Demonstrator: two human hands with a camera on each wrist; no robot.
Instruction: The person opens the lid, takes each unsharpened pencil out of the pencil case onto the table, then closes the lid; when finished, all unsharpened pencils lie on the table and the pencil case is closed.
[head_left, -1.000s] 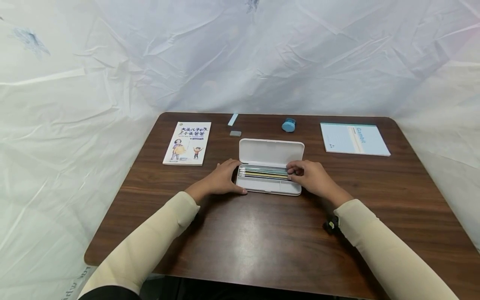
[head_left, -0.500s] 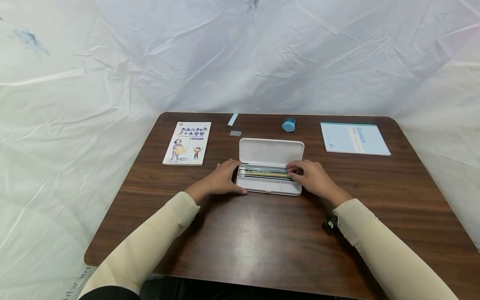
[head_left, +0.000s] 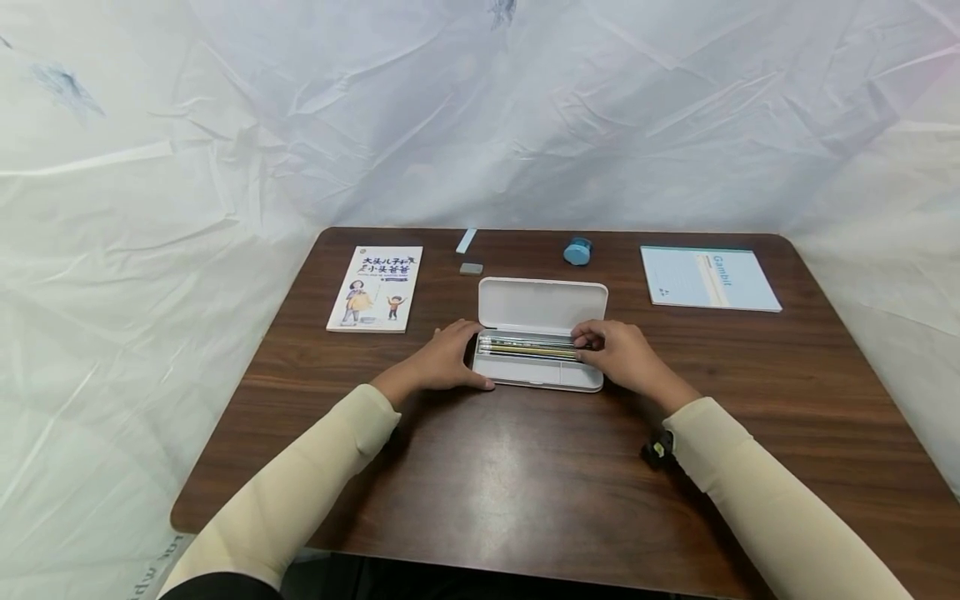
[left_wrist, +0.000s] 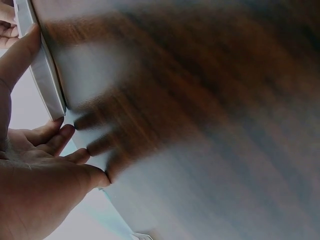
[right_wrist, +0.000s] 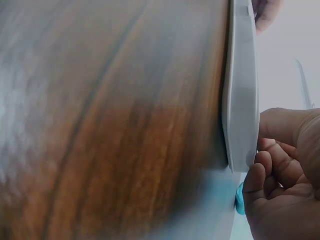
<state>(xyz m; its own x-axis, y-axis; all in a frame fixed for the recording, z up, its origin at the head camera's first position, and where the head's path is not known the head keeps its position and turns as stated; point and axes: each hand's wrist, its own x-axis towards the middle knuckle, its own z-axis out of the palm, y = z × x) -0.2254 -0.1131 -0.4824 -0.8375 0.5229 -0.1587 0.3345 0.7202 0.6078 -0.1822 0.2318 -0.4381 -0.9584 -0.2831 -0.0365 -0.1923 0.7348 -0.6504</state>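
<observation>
An opened white pencil case [head_left: 543, 303] lies mid-table with its lid raised at the back. Several pencils [head_left: 525, 345] lie lengthwise in its rear compartment. My left hand [head_left: 447, 358] holds the case's left end, thumb at the front edge and fingers behind the corner; the left wrist view shows that thumb [left_wrist: 22, 55] against the case wall. At the right end, my right hand [head_left: 617, 353] reaches over the rim with thumb and forefinger at the pencils' ends. Its other fingers [right_wrist: 272, 172] are curled in the right wrist view, where the case wall hides the pencils.
Behind the case lie a grey eraser [head_left: 471, 268], a pale blue strip [head_left: 466, 241] and a small blue round object [head_left: 577, 251]. A picture book [head_left: 377, 288] is at the left, a light blue notebook [head_left: 709, 277] at the right. White sheeting surrounds the wooden table [head_left: 450, 492].
The pencils have shifted slightly within the case under my right fingers. My left hand and the case stay in place.
</observation>
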